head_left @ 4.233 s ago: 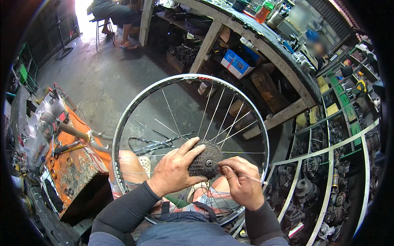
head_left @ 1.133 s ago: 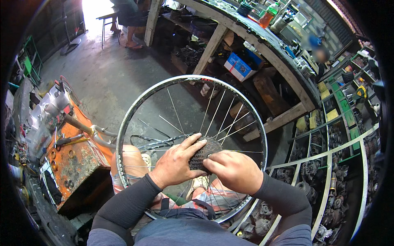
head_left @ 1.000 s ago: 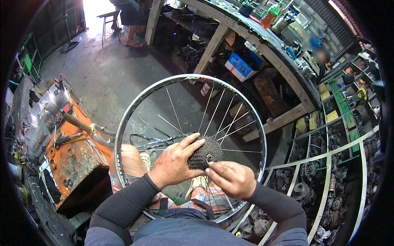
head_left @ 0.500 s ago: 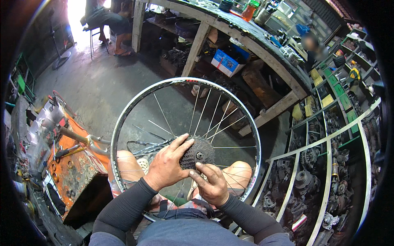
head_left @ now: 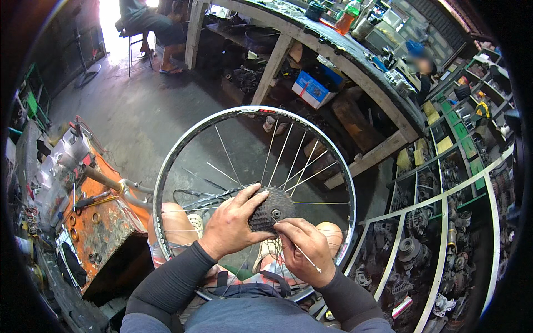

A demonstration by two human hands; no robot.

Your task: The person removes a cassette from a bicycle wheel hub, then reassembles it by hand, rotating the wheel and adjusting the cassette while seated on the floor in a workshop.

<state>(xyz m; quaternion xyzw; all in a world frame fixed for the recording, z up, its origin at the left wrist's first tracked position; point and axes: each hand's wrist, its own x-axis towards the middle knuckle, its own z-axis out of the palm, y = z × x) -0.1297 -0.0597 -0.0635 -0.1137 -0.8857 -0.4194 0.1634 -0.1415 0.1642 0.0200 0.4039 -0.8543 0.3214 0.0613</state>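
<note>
Plainly, the dark sprocket cluster (head_left: 280,202) sits at the hub of the wheel (head_left: 252,110). From where I stand, the left hand (head_left: 229,226) holds the cluster's near-left edge between widely parted fingers and thumb. At the wheel's hub, the right hand (head_left: 307,247) pinches a thin pale rod (head_left: 303,253) narrowly in its fingers. Left of the wheel is a scuffed orange bench (head_left: 114,213); beyond the wheel, a wooden workbench (head_left: 271,75); right of it, parts shelves (head_left: 444,222).
</note>
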